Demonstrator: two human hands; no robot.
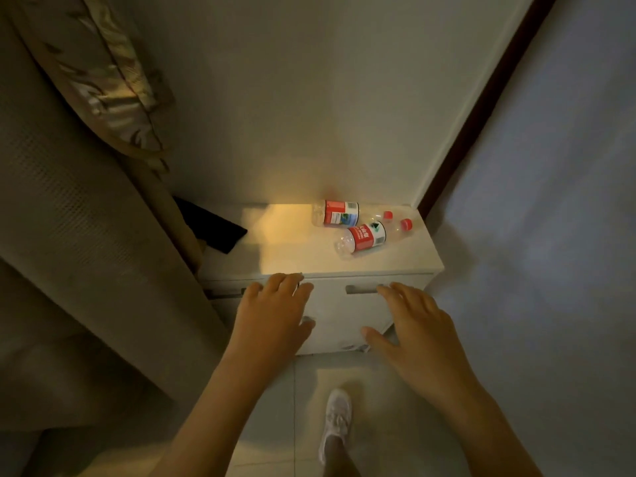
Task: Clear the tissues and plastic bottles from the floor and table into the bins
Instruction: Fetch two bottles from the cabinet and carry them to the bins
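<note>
Two clear plastic bottles with red labels and red caps lie on their sides on the white bedside cabinet [296, 259]. The far bottle [339, 214] rests close to the wall, and the near bottle [366, 236] lies just in front of it, angled. My left hand [273, 311] hovers with fingers spread over the cabinet's front edge, holding nothing. My right hand [411, 321] is held out the same way in front of the drawer, below and short of the bottles. No tissues or bins are in view.
A bed [69, 253] with a patterned pillow [110, 80] fills the left. A black object [215, 225] lies at the cabinet's back left corner. A dark door frame [481, 108] runs up on the right. My shoe [337, 418] stands on the tiled floor.
</note>
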